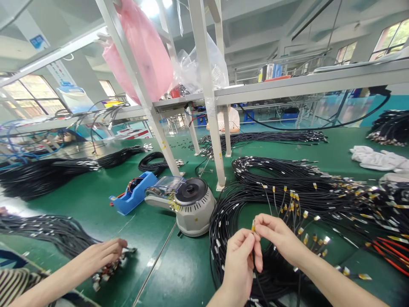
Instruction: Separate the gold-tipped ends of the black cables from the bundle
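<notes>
My left hand point(240, 260) and my right hand point(277, 236) meet low in the middle of the view, over a big coil of thin black cables point(287, 204). Together they pinch one black cable point(254, 260) near its end, where a small yellow-tipped connector point(253, 226) sticks up between the fingertips. The left fingers close around the cable just below the connector, and the right thumb and forefinger grip the connector itself. Many more yellow-tipped ends stand up just behind my right hand.
A grey round tape dispenser point(191, 204) and a blue tape holder point(134, 192) sit left of the coil. A co-worker's hand point(102, 253) at lower left rests on another cable bundle. White frame posts point(207, 94) rise behind, white gloves point(377, 158) lie far right, and red wires point(390, 251) lie at right.
</notes>
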A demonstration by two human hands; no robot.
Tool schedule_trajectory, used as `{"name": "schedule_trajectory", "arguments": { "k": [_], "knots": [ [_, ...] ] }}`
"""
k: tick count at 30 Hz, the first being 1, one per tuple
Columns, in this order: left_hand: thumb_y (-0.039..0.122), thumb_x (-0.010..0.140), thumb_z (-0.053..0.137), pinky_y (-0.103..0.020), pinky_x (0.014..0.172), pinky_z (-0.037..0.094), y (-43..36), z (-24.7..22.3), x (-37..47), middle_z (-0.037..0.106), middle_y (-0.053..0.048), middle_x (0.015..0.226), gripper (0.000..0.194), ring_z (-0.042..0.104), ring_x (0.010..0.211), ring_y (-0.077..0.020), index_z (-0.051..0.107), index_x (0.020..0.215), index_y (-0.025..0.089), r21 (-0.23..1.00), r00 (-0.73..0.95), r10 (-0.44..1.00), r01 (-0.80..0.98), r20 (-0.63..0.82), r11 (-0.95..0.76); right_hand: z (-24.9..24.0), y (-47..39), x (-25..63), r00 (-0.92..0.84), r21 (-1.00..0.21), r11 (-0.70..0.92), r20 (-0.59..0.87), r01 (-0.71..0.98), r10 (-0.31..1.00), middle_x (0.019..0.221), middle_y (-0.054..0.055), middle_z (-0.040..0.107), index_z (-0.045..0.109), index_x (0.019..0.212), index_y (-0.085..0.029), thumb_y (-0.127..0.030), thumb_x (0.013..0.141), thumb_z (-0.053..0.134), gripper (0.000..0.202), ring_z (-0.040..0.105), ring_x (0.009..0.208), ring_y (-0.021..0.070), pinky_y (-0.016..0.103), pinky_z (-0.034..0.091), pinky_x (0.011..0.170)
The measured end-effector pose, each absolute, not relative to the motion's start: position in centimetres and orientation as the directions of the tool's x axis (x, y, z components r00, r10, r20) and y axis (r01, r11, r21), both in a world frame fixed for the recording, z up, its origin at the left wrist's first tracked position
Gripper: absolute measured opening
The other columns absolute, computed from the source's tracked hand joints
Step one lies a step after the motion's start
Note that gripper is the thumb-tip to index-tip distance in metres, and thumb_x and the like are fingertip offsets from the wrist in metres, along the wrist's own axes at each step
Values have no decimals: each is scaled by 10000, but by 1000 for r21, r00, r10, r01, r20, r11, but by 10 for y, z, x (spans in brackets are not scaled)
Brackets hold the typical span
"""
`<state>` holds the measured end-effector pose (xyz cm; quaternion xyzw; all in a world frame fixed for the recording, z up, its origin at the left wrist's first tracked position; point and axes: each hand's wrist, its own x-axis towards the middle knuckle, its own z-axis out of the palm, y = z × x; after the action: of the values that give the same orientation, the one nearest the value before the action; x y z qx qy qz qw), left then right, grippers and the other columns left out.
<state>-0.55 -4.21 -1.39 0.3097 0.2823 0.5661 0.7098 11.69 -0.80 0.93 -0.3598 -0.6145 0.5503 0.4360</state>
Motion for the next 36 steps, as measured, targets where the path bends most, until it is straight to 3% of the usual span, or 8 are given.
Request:
{"name": "schedule_trajectory", "arguments": {
  "k": [7, 12, 21, 25, 27, 33, 36],
  "knots": [
    [259, 749, 594, -150, 300, 217, -37, -18, -8, 472, 30, 436, 173, 335, 271, -28, 566, 654, 116, 622, 323, 946, -733, -39, 276, 5, -10, 118, -383, -968, 247, 212, 45, 899, 664, -26, 457, 474, 713, -186, -359, 860, 459, 227, 421, 641, 134, 258, 363, 617],
    [234, 764, 579, -139, 287, 195, -35, -22, -8, 443, 41, 410, 171, 290, 256, -14, 574, 645, 111, 588, 330, 944, -764, 4, 265, 3, -13, 118, -362, -951, 295, 245, 89, 899, 668, -34, 410, 446, 704, -197, -361, 873, 428, 237, 389, 634, 133, 247, 351, 599],
    [217, 776, 569, -139, 282, 226, -32, -26, -8, 473, 32, 434, 183, 303, 254, -18, 567, 626, 111, 509, 376, 925, -807, 55, 298, -6, -15, 109, -297, -985, 165, 175, -57, 939, 618, -40, 417, 465, 631, -180, -371, 840, 492, 284, 377, 606, 122, 239, 327, 576],
    [231, 767, 584, -140, 281, 239, -31, -24, -12, 455, 43, 426, 156, 296, 255, -20, 577, 663, 115, 475, 431, 899, -810, 82, 345, -15, -7, 116, -236, -992, 51, 77, -115, 969, 608, -41, 451, 598, 845, -170, -342, 812, 529, 189, 405, 600, 126, 259, 346, 608],
    [236, 783, 565, -141, 281, 245, -31, -24, -13, 447, 44, 425, 163, 299, 258, -24, 575, 673, 117, 477, 436, 895, -808, 90, 346, -13, -5, 122, -222, -985, 24, 62, -170, 973, 617, -34, 465, 608, 973, -178, -344, 809, 525, 248, 432, 622, 136, 278, 365, 649],
    [251, 818, 508, -144, 263, 224, -31, -28, -9, 428, 42, 409, 205, 272, 241, -29, 564, 675, 115, 498, 460, 882, -792, 107, 353, 11, -8, 124, -430, -970, 175, 233, -171, 872, 782, 12, 520, 631, 1001, -210, -414, 750, 600, 325, 495, 748, 172, 300, 400, 703],
    [256, 822, 501, -144, 262, 224, -34, -28, -10, 406, 50, 406, 212, 252, 244, -28, 557, 672, 118, 485, 511, 850, -779, 126, 397, 14, -8, 123, -473, -967, 233, 255, -105, 843, 754, 2, 491, 661, 817, -198, -351, 764, 605, 171, 488, 702, 151, 277, 402, 657]
  ]
}}
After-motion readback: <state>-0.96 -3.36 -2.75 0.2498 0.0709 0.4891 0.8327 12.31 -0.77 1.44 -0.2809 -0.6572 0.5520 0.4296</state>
